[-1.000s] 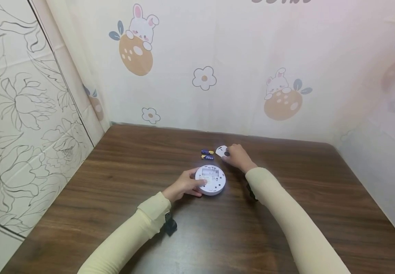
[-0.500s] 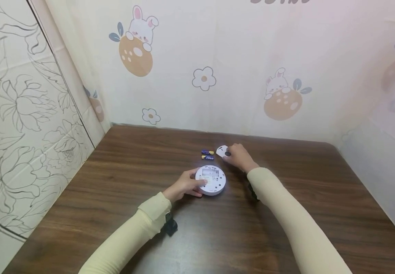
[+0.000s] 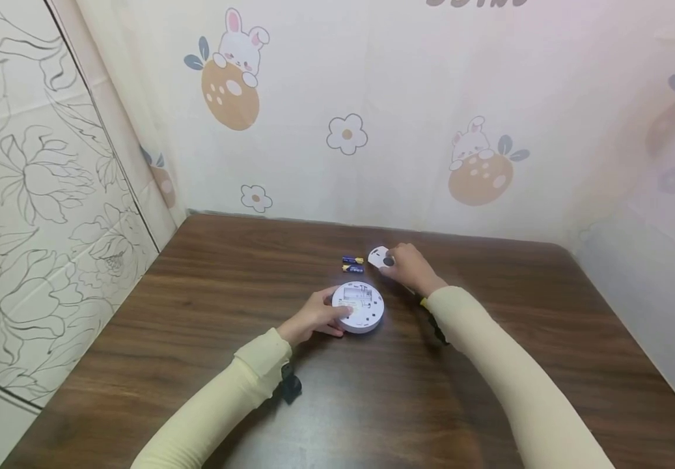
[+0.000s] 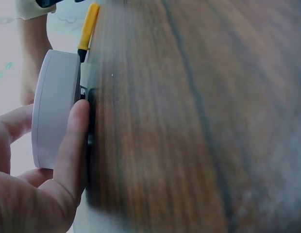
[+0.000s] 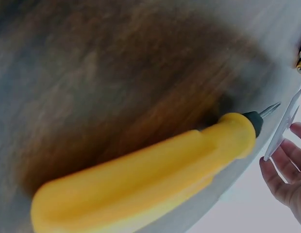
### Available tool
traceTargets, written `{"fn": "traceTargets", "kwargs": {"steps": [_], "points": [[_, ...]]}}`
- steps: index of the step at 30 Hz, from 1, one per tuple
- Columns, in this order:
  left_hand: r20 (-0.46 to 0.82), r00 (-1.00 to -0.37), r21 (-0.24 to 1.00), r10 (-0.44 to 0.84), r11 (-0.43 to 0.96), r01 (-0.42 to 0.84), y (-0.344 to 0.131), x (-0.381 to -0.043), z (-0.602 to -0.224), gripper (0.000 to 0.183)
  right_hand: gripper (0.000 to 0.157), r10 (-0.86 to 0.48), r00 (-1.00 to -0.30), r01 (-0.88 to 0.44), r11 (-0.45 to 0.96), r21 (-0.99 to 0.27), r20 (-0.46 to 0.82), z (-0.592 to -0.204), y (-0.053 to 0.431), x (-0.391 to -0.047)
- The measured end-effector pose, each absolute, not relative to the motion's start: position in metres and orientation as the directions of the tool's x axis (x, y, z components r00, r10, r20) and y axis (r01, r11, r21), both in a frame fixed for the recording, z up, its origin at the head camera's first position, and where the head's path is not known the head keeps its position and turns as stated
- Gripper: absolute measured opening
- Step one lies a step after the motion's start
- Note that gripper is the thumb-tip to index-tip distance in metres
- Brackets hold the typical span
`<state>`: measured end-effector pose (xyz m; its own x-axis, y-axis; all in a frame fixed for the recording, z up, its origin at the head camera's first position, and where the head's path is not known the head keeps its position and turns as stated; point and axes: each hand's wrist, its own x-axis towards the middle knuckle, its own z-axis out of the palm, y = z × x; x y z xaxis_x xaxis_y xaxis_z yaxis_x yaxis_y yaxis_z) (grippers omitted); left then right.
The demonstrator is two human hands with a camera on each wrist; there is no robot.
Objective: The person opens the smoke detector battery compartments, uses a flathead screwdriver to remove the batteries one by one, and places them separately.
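My left hand (image 3: 314,317) grips a round white smoke alarm (image 3: 368,317) by its left side, thumb on the upper face. An open battery compartment (image 3: 358,294) shows in that face. In the left wrist view the alarm's side wall (image 4: 58,109) stands between the thumb and fingers. Beyond it, my right hand (image 3: 412,268) pinches a thin white mounting plate (image 3: 377,255) with slots and a dark round spot. The right wrist view has this plate edge-on (image 5: 282,131), fingertips along its edge. Two blue-and-yellow batteries (image 3: 353,268) lie left of the plate.
A yellow-handled screwdriver (image 5: 145,170) lies under the right wrist, its metal tip towards the plate. The brown wooden table (image 3: 226,273) reaches back to a patterned curtain (image 3: 302,163). Dark wrist cameras (image 3: 291,385) hang below the sleeves.
The right forearm has shifted slightly right, and a bit of the yellow screwdriver now shows beside its cuff. Both hands keep the same holds; the batteries have not moved.
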<state>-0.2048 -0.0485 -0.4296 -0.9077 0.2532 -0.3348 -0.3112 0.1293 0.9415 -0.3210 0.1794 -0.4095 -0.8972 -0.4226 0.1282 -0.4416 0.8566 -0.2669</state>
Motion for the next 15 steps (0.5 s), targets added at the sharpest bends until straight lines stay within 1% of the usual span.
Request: {"fn": "traceTargets", "kwargs": {"steps": [4,10,15], "points": [[-0.327,-0.911,0.943,0.250,0.153,-0.296,-0.048,-0.205,-0.428,0.066,0.038,-0.413,-0.904,-0.427,0.858,-0.285,0.111,-0.405,0.180,-0.318],[-0.315,-0.919,0.940,0.239,0.215,-0.266,-0.047,-0.201,-0.425,0.068,0.036,-0.398,-0.913,-0.403,0.856,-0.323,0.085,-0.399,0.179,-0.312],[-0.308,-0.923,0.939,0.232,0.231,-0.256,-0.045,-0.197,-0.425,0.068,0.037,-0.406,-0.910,-0.409,0.852,-0.328,0.080,-0.392,0.179,-0.304]]}}
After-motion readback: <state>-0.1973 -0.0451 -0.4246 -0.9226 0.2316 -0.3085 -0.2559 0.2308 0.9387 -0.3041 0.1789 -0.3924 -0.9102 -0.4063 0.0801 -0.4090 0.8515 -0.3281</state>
